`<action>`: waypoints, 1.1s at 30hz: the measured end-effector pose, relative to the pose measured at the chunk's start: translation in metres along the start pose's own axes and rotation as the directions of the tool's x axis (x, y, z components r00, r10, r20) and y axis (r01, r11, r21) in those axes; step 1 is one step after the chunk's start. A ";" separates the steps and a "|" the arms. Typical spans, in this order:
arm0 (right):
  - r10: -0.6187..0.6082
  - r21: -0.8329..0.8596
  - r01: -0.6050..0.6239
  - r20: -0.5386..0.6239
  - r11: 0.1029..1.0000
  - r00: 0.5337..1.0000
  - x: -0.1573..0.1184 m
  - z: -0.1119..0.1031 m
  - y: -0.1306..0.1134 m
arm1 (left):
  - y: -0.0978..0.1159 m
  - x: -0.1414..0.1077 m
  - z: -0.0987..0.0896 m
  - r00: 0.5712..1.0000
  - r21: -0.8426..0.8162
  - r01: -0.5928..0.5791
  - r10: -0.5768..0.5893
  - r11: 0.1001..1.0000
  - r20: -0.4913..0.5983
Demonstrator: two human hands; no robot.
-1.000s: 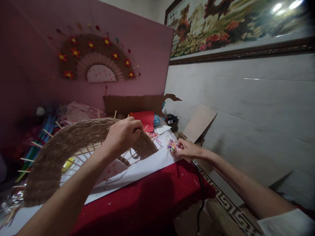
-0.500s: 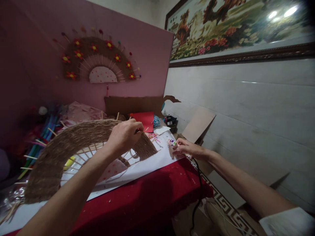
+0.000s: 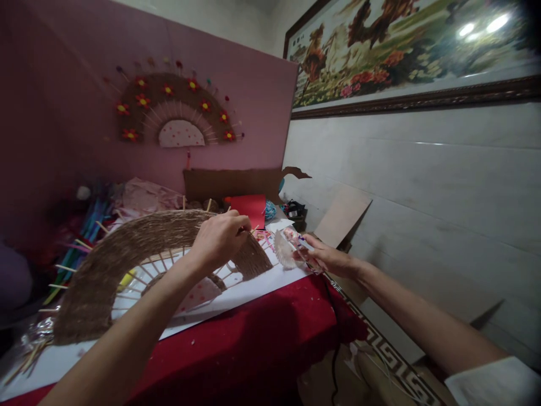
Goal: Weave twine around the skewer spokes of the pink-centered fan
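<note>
Twine-wrapped arch (image 3: 91, 279) rises at a tilt over the white sheet (image 3: 249, 290) on the table (image 3: 236, 344), thin sticks poking from its outer rim and a spotted half-disc (image 3: 196, 294) inside its curve. Your left forearm slants up from the lower left, crossing in front of the arch, and your left hand (image 3: 222, 234) bends palm-down at its upper right; the grip is bunched together against the arch, though you can't tell whether it pinches the edge or a stick. Your right arm reaches in from the lower right, wrist nearly straight, and your right hand (image 3: 332, 260) points left above the table's right end. Its grip pinches a patterned bundle (image 3: 292, 233), blurred between thumb and fingers, with a pale pleated piece (image 3: 284, 251) just beside the fingertips. Beyond lie red paper (image 3: 252, 210) and blue yarn (image 3: 270, 210).
</note>
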State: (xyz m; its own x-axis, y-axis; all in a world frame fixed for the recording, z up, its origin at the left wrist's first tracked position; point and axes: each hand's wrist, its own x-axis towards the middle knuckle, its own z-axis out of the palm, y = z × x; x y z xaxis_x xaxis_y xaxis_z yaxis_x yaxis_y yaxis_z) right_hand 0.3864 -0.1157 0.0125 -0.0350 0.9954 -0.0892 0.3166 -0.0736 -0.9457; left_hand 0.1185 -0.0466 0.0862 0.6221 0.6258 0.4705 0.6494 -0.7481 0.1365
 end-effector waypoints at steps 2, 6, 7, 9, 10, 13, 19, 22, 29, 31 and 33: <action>0.036 0.129 -0.035 -0.002 0.991 0.999 0.000 0.000 0.005 | 0.000 0.000 0.002 1.000 0.001 -0.001 0.001 1.000 0.012; 0.036 0.248 -0.017 -0.072 0.969 0.997 -0.005 -0.001 0.013 | -0.001 0.000 0.008 1.000 0.024 -0.003 0.002 1.000 0.028; 0.027 0.262 0.000 -0.098 0.965 0.995 -0.007 -0.001 0.013 | -0.001 0.000 0.009 1.000 0.030 -0.004 0.003 1.000 0.029; 0.015 0.271 0.027 -0.150 0.962 0.989 -0.012 0.000 0.012 | -0.001 0.000 0.011 0.999 0.035 -0.009 0.008 0.999 0.032; 0.018 0.272 0.031 -0.175 0.962 0.984 -0.014 0.000 0.011 | 0.000 0.000 0.011 0.999 0.036 -0.014 0.012 0.999 0.034; 0.039 0.284 0.031 -0.237 0.958 0.971 -0.018 -0.001 0.008 | 0.001 -0.001 0.013 0.999 0.031 -0.024 0.023 0.999 0.028; -0.043 0.230 0.088 -0.194 0.969 0.980 -0.022 -0.005 -0.007 | 0.003 0.000 0.014 0.999 -0.003 -0.045 0.045 0.999 0.028; -0.073 0.207 0.104 -0.151 0.973 0.986 -0.028 0.002 -0.026 | 0.002 -0.001 0.013 0.997 -0.023 -0.069 0.070 0.997 0.027; -0.054 0.204 0.050 0.011 0.978 0.998 -0.031 0.025 -0.058 | -0.002 -0.003 0.015 0.994 -0.026 -0.111 0.111 0.994 0.009; -0.054 0.198 0.044 0.043 0.979 0.998 -0.027 0.028 -0.060 | -0.003 -0.003 0.016 0.993 -0.023 -0.121 0.121 0.992 0.012; -0.062 0.205 0.049 0.057 0.978 0.996 -0.024 0.030 -0.061 | -0.005 -0.003 0.016 0.992 -0.025 -0.128 0.128 0.991 0.010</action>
State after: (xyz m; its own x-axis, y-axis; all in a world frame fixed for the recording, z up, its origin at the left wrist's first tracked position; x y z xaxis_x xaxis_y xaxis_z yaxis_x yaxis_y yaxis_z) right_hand 0.3396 -0.1366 0.0627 -0.1083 0.9929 -0.0483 0.1135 -0.0359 -0.9929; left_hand 0.1210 -0.0413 0.0702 0.7046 0.5268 0.4754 0.5532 -0.8274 0.0970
